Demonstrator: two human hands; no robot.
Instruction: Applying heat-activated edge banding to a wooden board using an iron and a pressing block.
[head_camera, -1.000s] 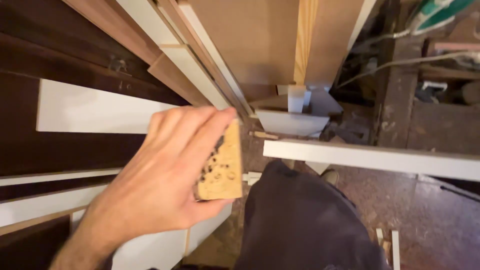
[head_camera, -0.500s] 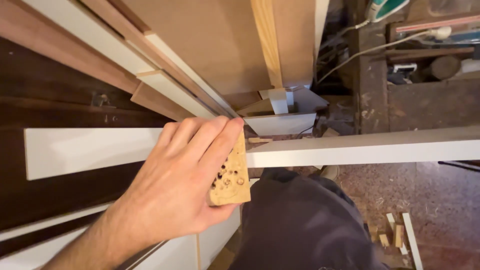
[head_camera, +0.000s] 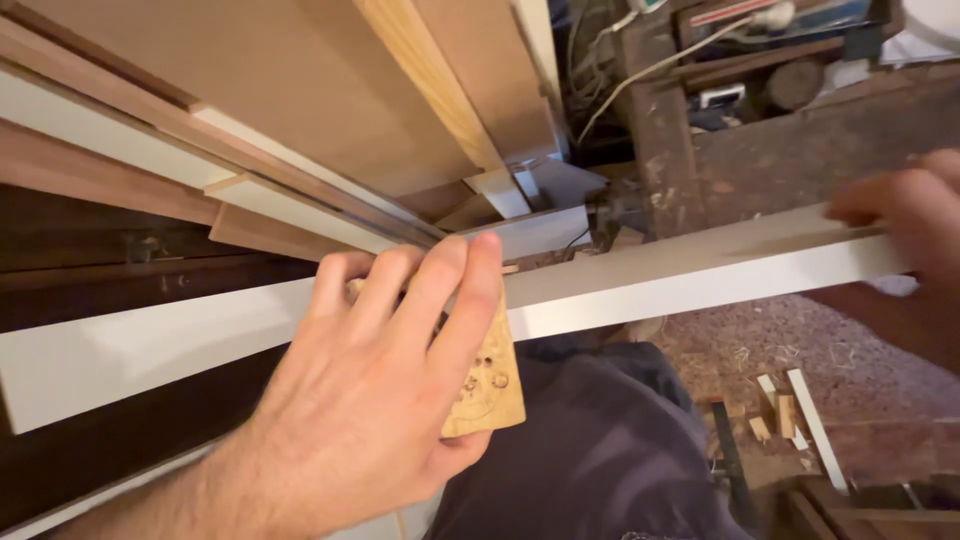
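Observation:
My left hand (head_camera: 385, 400) grips a small wooden block with several holes (head_camera: 490, 385), pressed against the near edge of a long white board (head_camera: 640, 280). The board runs from the lower left up to the right across the view. At the right edge my right hand (head_camera: 905, 215) holds the board's far end, fingers curled over its top face. My dark trouser leg (head_camera: 590, 450) shows below the board.
Leaning boards and panels (head_camera: 330, 110) in wood and white fill the upper left. A worn dark workbench (head_camera: 760, 140) with cables stands at the upper right. Small offcuts (head_camera: 785, 410) and shavings lie on the floor at the lower right.
The view has shifted and my right hand has come into sight on the board's right end. The block in my left hand has slid along the board's edge.

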